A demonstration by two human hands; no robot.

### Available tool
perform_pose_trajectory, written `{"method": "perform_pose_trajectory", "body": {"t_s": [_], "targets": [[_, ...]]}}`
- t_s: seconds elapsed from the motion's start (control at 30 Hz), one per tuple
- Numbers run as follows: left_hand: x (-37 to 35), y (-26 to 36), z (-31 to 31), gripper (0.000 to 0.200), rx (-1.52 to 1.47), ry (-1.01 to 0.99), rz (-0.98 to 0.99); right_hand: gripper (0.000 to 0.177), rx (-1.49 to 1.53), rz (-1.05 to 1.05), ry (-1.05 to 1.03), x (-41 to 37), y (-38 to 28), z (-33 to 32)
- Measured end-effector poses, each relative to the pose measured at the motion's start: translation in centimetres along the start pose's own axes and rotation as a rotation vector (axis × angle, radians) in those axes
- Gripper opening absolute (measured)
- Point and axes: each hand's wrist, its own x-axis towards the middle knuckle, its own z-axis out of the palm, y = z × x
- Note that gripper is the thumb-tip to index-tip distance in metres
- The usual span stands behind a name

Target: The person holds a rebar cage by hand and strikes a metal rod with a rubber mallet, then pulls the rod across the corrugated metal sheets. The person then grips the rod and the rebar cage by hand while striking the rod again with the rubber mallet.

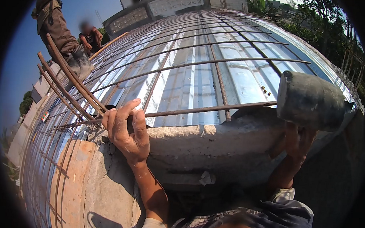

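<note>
My left hand (127, 130) is raised at the slab's edge, its fingers curled near the end of a horizontal rebar (182, 111); whether they grip it is unclear. At the right, my right hand (298, 140) is below a dark, worn cylindrical bucket-like object (311, 101), with its fingers mostly hidden under it. That object lies tilted over the right end of the same rebar. Behind both hands, a rebar grid (214, 61) spreads above shiny corrugated metal sheets (248, 78).
Bent rebars (67, 76) stick up beside my left hand. A concrete edge (181, 134) runs below the sheets, with a wooden board (74, 166) at the left. One person's boots (80, 61) stand on the left; another person (90, 37) crouches farther back.
</note>
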Motion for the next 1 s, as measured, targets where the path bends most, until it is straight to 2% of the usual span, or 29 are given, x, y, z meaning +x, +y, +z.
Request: {"method": "perform_pose_trajectory", "body": {"t_s": [0.13,0.23,0.37,0.43,0.5,0.53,0.6,0.7,0.8,0.93,1.0], "targets": [[0.4,0.1,-0.5,0.028,0.028,-0.068,-0.002,0.031,0.005,-0.009,-0.020,0.1,0.3,-0.2],[1.4,0.7,-2.0,0.040,0.006,-0.225,-0.132,0.030,0.049,-0.078,-0.008,0.5,-0.2,0.2],[5.4,2.1,-3.7,0.058,-0.149,-0.345,-0.335,0.029,-0.050,-0.035,-0.003,0.5,-0.6,0.3],[8.2,2.5,-3.8,0.061,-0.100,-0.326,-0.208,0.025,-0.050,-0.039,-0.033,0.8,-0.6,0.2],[11.1,4.4,-3.4,0.084,-0.076,-0.445,-0.125,0.022,-0.041,-0.142,-0.005,1.5,-1.0,0.4],[12.5,5.1,-2.9,0.090,-0.100,-0.550,-0.074,0.020,-0.037,-0.195,0.013,1.8,-1.2,0.5],[14.9,6.2,-1.6,0.101,-0.149,-0.766,0.027,0.017,-0.058,-0.141,-0.010,1.6,-1.0,0.5],[17.5,6.3,2.7,0.109,-0.074,-0.885,0.128,0.017,-0.256,-0.262,-0.043,1.7,-1.4,0.2],[17.8,5.1,7.6,0.111,0.014,-0.997,0.092,0.019,-0.420,-0.390,-0.047,1.7,-1.9,0.0],[17.7,2.8,12.1,0.111,0.162,-1.232,0.111,0.022,-0.468,-0.487,-0.028,1.5,-1.4,-0.3],[17.9,3.3,12.4,0.105,0.184,-1.283,0.013,0.023,-0.484,-0.491,-0.015,1.4,-1.5,-0.2]]}}
